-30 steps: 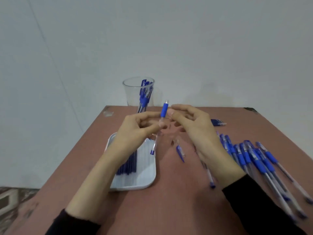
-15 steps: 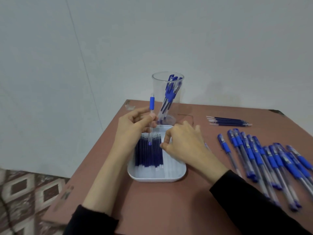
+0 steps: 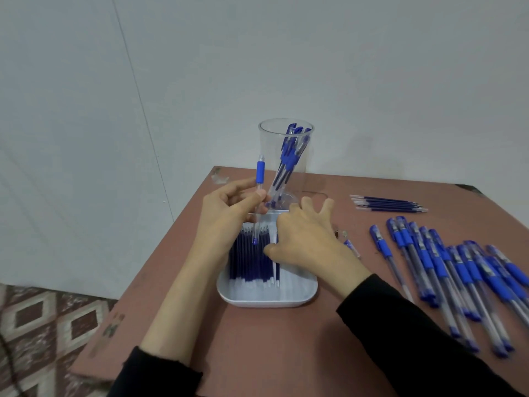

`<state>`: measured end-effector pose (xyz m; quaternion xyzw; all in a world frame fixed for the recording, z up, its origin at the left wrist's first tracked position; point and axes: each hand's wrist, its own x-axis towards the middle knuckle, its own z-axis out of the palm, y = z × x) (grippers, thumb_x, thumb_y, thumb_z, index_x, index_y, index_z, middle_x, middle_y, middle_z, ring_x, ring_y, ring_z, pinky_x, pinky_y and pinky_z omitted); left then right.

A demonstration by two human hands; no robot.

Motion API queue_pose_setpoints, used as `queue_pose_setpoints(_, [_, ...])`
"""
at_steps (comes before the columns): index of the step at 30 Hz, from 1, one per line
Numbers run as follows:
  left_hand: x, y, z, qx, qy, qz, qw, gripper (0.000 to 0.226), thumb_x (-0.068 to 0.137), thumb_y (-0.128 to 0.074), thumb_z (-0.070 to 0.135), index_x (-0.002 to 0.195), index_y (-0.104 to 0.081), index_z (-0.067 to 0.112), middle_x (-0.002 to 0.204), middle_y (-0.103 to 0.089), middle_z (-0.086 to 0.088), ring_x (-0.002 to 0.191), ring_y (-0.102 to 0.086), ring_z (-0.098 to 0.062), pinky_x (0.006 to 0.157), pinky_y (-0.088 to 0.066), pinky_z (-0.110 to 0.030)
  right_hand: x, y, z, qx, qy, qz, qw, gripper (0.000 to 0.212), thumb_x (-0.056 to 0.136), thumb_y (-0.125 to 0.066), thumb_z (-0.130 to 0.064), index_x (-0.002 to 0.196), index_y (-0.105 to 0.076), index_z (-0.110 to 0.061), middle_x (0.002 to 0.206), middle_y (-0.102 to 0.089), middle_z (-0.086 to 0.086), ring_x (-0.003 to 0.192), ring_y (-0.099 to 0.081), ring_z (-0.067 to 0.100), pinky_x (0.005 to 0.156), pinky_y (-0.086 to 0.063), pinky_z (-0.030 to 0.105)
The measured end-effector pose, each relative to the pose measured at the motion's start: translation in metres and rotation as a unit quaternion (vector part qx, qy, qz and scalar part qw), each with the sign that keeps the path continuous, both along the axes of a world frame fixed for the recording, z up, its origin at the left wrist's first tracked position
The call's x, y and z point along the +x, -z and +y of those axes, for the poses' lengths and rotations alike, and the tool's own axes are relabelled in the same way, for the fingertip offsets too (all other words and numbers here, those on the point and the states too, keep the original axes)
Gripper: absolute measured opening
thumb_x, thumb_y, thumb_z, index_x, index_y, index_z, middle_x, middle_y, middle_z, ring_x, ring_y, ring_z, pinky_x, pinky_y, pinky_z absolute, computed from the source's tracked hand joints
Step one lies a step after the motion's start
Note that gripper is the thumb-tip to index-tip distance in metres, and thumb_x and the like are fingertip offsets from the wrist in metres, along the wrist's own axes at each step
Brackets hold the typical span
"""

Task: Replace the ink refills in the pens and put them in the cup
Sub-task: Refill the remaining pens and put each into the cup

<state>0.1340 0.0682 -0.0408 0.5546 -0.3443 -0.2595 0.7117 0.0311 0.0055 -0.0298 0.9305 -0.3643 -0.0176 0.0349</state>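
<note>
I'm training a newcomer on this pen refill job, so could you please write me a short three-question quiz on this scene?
1. True or false: the cup is empty.
2. Fill in: the right hand reaches over the white ____ of refills.
3. The left hand grips: A the cup, B a pen, C nothing.

Key
1. False: pens stand in it.
2. tray
3. B
</note>
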Motion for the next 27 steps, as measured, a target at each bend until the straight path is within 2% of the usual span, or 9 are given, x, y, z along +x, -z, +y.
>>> queue_pose_setpoints(3, [0.0,0.0,0.001,0.0,-0.002,-0.001,1.0,0.016,0.084,-0.067,0.008,0.094,-0.067,0.02,0.078,-0.073,-0.001,0.066,-0.064,-0.011,0.057,-0.049,-0.016,0.003,0.001,0.001,-0.004,-0.001,-0.012,1.0,0.038,0.087,-0.055,-0.041,0.061,-0.042,-0.018,0.072,-0.041,-0.004,0.105,-0.039,0.023,0.103,-0.016,0.054])
queue_pose_setpoints(6, [0.0,0.001,0.001,-0.001,-0.004,0.003,1.0,0.015,0.084,-0.067,0.008,0.093,-0.067,0.021,0.077,-0.073,-0.001,0.067,-0.064,-0.012,0.057,-0.05,-0.017,0.004,0.005,0.0,-0.005,0.015,-0.06,0.998,0.037,0.086,-0.055,-0.039,0.059,-0.042,-0.018,0.066,-0.041,-0.005,0.09,-0.038,0.021,0.1,-0.019,0.051])
queue_pose_setpoints(10, [0.0,-0.001,0.0,-0.004,-0.009,0.001,1.0,0.015,0.085,-0.067,0.009,0.094,-0.067,0.021,0.078,-0.074,-0.002,0.068,-0.065,-0.012,0.06,-0.052,-0.018,-0.002,0.007,-0.008,0.068,0.047,-0.222,0.972,0.034,0.083,-0.059,-0.035,0.06,-0.056,-0.01,0.062,-0.056,0.0,0.067,-0.046,0.015,0.089,-0.03,0.04])
queue_pose_setpoints(12, [0.0,-0.001,0.001,-0.002,-0.011,-0.01,1.0,0.016,0.085,-0.067,0.01,0.096,-0.067,0.021,0.08,-0.074,-0.002,0.069,-0.065,-0.011,0.061,-0.052,-0.018,-0.008,0.003,-0.014,0.187,0.072,-0.372,0.906,0.028,0.08,-0.063,-0.027,0.068,-0.067,-0.002,0.064,-0.067,0.008,0.057,-0.05,0.013,0.071,-0.043,0.03])
queue_pose_setpoints(14, [-0.002,-0.001,0.001,0.004,-0.014,-0.032,0.999,0.017,0.086,-0.067,0.013,0.1,-0.068,0.021,0.082,-0.074,-0.001,0.07,-0.066,-0.011,0.063,-0.052,-0.019,-0.017,-0.002,-0.021,0.312,0.1,-0.506,0.798,0.023,0.083,-0.063,-0.02,0.069,-0.064,-0.002,0.053,-0.063,0.005,0.045,-0.046,0.013,0.048,-0.039,0.023])
queue_pose_setpoints(16, [-0.005,-0.002,-0.001,0.007,-0.008,-0.053,0.999,0.019,0.086,-0.067,0.014,0.105,-0.068,0.019,0.084,-0.074,0.0,0.07,-0.066,-0.01,0.065,-0.053,-0.02,-0.028,-0.008,-0.029,0.424,0.131,-0.575,0.687,0.019,0.089,-0.057,-0.014,0.07,-0.057,-0.009,0.045,-0.056,0.0,0.034,-0.039,0.01,0.036,-0.027,0.018])
queue_pose_setpoints(18, [-0.011,-0.004,-0.007,0.015,0.01,-0.081,0.997,0.022,0.087,-0.066,0.013,0.108,-0.068,0.018,0.086,-0.074,-0.003,0.07,-0.065,-0.01,0.066,-0.051,-0.02,-0.042,-0.015,-0.039,0.482,0.147,-0.607,0.615,0.017,0.09,-0.053,-0.011,0.074,-0.055,-0.01,0.052,-0.056,0.009,0.031,-0.038,0.009,0.034,-0.025,0.016])
queue_pose_setpoints(24, [-0.044,-0.009,-0.045,0.083,0.048,-0.251,0.963,0.019,0.089,-0.063,0.016,0.096,-0.067,0.033,0.081,-0.07,-0.002,0.065,-0.062,-0.008,0.068,-0.052,-0.024,-0.089,-0.024,-0.072,0.526,0.106,-0.674,0.509,0.015,0.09,-0.05,0.003,0.087,-0.062,-0.006,0.059,-0.061,0.006,0.043,-0.049,0.008,0.044,-0.043,0.015])
queue_pose_setpoints(27, [-0.059,-0.008,-0.059,0.093,0.032,-0.309,0.946,0.016,0.089,-0.062,0.018,0.101,-0.07,0.026,0.077,-0.065,0.005,0.059,-0.052,0.001,0.059,-0.041,-0.008,-0.105,-0.023,-0.085,0.499,0.076,-0.717,0.481,0.02,0.09,-0.048,0.005,0.099,-0.063,-0.006,0.063,-0.061,0.004,0.051,-0.055,0.009,0.053,-0.049,0.017])
